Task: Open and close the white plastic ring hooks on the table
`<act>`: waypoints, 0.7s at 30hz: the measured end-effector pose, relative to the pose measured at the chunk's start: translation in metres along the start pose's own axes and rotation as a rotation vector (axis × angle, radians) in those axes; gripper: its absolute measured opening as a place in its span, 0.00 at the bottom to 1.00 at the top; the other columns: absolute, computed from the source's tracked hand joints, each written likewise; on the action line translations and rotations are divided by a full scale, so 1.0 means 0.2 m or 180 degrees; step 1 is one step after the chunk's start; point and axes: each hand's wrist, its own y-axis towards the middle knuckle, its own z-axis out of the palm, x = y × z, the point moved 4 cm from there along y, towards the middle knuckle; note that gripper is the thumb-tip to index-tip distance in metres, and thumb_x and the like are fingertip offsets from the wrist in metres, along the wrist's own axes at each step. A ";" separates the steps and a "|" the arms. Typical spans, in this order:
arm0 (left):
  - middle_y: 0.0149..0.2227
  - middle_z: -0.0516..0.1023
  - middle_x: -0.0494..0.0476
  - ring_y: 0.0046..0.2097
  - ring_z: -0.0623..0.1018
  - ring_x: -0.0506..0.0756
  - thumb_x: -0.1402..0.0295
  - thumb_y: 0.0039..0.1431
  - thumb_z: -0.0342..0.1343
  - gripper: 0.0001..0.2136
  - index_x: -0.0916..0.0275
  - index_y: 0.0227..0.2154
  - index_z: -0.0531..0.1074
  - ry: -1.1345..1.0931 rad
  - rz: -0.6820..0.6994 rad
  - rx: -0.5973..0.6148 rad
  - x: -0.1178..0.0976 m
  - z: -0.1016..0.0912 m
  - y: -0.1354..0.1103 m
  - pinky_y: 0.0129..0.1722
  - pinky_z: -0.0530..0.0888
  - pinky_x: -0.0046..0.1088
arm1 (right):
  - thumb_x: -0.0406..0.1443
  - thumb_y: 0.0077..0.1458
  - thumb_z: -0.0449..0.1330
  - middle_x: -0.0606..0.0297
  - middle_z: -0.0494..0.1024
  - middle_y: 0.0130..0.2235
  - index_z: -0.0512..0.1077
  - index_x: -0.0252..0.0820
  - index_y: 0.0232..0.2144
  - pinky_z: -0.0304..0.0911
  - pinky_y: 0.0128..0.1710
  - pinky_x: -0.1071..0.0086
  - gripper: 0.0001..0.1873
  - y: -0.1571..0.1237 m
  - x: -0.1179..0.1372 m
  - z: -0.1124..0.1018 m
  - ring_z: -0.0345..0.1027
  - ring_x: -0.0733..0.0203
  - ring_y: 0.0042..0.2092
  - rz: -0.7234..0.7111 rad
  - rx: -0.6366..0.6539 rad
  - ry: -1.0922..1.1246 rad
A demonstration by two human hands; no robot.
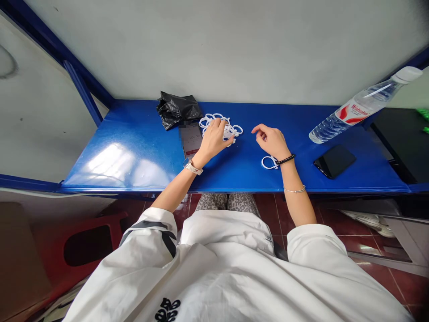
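My left hand (215, 137) rests on a pile of white plastic rings (237, 130) on the blue table. Its thumb is spread away from its fingers, and part of the pile lies between them. The hand covers some of the rings. To the right, my right hand (272, 141) is over the bare blue surface with loosely bent fingers, the index finger reaching left, and nothing shows in it. A single white ring (268, 162) lies apart from the pile, beside my right wrist. Under my left wrist is a phone with a lit screen (191, 139), partly hidden.
A crumpled black plastic bag (179, 109) lies behind the lit phone. On the right are a clear water bottle (355, 109) and a dark phone (334, 161). The blue table (134, 134) meets a pale wall at the back. A red stool (56, 250) stands lower left.
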 end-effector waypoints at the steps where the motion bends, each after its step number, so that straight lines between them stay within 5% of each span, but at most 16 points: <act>1: 0.46 0.75 0.68 0.52 0.77 0.68 0.55 0.65 0.62 0.17 0.61 0.49 0.69 0.0019 -0.0040 -0.0053 0.03 0.01 0.00 0.48 0.74 0.42 | 0.32 0.57 0.58 0.62 0.81 0.32 0.78 0.46 0.39 0.61 0.34 0.64 0.11 0.00 -0.03 -0.01 0.72 0.53 0.33 0.0081 0.0068 -0.0097; 11: 0.46 0.76 0.72 0.53 0.77 0.72 0.49 0.66 0.58 0.23 0.63 0.52 0.69 0.0175 -0.0186 -0.0296 0.11 0.06 -0.01 0.49 0.76 0.48 | 0.31 0.45 0.62 0.63 0.83 0.34 0.79 0.45 0.32 0.67 0.34 0.66 0.10 -0.03 -0.31 -0.08 0.75 0.57 0.35 0.0634 0.0921 -0.0027; 21: 0.48 0.76 0.75 0.54 0.77 0.73 0.54 0.69 0.56 0.21 0.65 0.54 0.69 0.0191 -0.0294 -0.0047 0.07 0.03 -0.01 0.49 0.75 0.47 | 0.32 0.42 0.64 0.62 0.82 0.38 0.77 0.45 0.33 0.72 0.38 0.64 0.11 -0.06 -0.36 -0.12 0.74 0.56 0.37 0.0916 0.1409 0.0332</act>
